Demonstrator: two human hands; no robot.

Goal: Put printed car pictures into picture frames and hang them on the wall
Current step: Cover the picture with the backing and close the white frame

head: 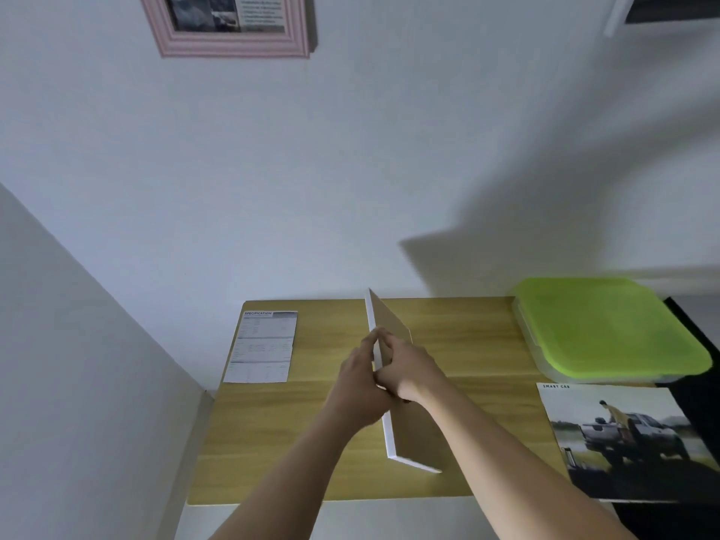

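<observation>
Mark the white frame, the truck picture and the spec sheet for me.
white frame (389, 321), head view, upper backing board.
truck picture (623, 438), head view, on the pickup.
spec sheet (263, 346), head view, page middle.

You are facing a light wooden table (311, 442) that is standing with its far edge against a plain white wall (272, 189). Left of the table, a flat grey side wall (78, 383) is slanting toward you. Soft light is casting 1 broad shadow (545, 228) on the wall above the table's far right corner. Right of the table, a black surface (697, 399) is showing.
</observation>
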